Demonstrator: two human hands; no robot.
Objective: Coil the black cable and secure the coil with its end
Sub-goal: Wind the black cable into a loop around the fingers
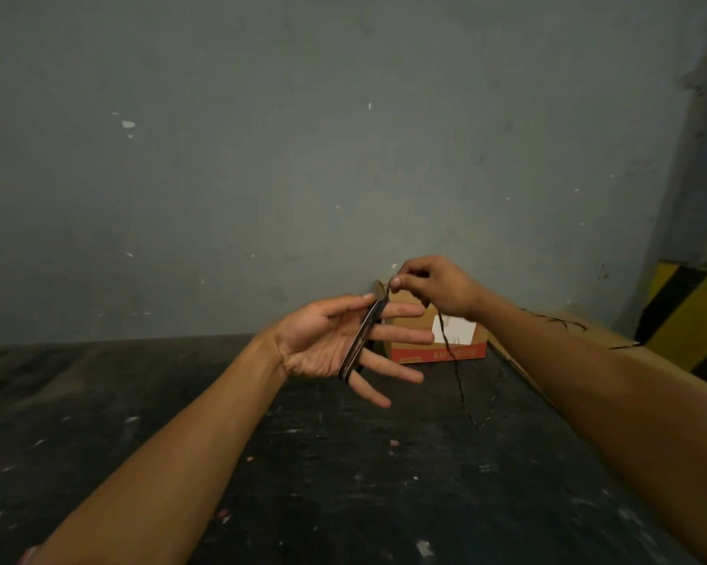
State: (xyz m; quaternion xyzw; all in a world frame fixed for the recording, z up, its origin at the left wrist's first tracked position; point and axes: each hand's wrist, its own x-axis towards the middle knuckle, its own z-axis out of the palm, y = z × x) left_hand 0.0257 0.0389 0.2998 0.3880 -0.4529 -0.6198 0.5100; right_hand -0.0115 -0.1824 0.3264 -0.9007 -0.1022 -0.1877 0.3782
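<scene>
The left hand (335, 344) is held open, palm facing up and to the right, with the four fingers (400, 338) extended and slightly spread. Several turns of the black cable (362, 340) are wound around these fingers, forming a narrow band that runs diagonally across their bases, from the index finger side near the thumb tip down to the little finger side. The coil lies tight against the fingers; the thumb rests just beside its upper end.

The right hand (437, 287) is positioned above and to the right of the left hand, closed in a pinch. Its thumb and forefinger grip the cable at a point just above the top of the coil, and the short span between pinch and coil appears taut.

From the right hand, the free length of cable hangs downward, passes in front of a cardboard box (445, 340), and trails onto the dark counter (303, 462), where it loops back upward. A further thin stretch lies over the right forearm (588, 381) and onto the flattened cardboard (612, 340) beside it.

The box stands on the counter against the grey wall (343, 136), directly behind both hands. A yellow and black striped object (686, 316) is at the far right edge. The counter surface is dark and flecked with pale marks.
</scene>
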